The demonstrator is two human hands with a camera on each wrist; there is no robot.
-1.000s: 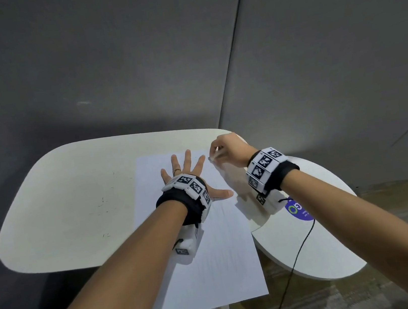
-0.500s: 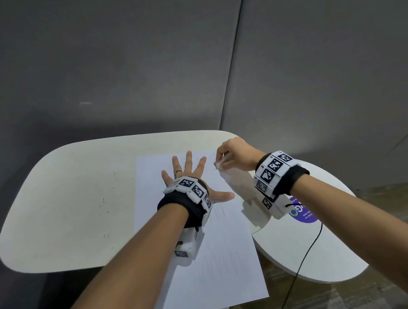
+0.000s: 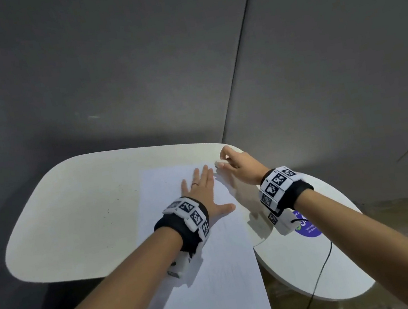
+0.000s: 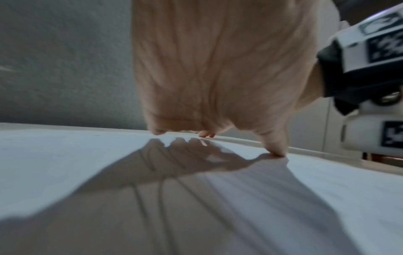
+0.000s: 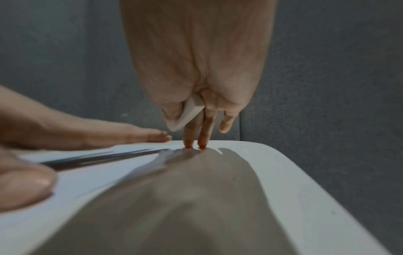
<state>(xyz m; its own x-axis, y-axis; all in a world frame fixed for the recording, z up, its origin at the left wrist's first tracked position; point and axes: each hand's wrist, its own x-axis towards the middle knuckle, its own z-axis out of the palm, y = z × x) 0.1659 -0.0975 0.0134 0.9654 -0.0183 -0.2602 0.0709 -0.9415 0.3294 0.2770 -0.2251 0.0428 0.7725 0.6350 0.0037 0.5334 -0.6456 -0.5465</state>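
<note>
A white sheet of paper [image 3: 215, 271] lies on the white table [image 3: 74, 213]. My left hand [image 3: 200, 192] lies flat on the sheet's upper part, fingers straight and close together, thumb out to the right; the left wrist view shows the palm [image 4: 207, 86] just above the paper [image 4: 65, 163] and the thumb tip touching it. My right hand [image 3: 236, 165] is at the sheet's far right corner and pinches a small white eraser [image 3: 219, 164]. In the right wrist view the eraser [image 5: 187, 113] sits between thumb and fingers, and two fingertips [image 5: 188, 145] touch the surface.
A second round white table [image 3: 307, 271] adjoins on the right, with a purple sticker [image 3: 308, 228] and a black cable [image 3: 319, 277] running off its front. Grey wall panels [image 3: 184, 64] stand close behind both tables. The paper's near edge overhangs the table front.
My left hand's spread fingers have drawn together on the paper. My right hand, still holding the eraser, has shifted slightly toward the sheet's far right corner.
</note>
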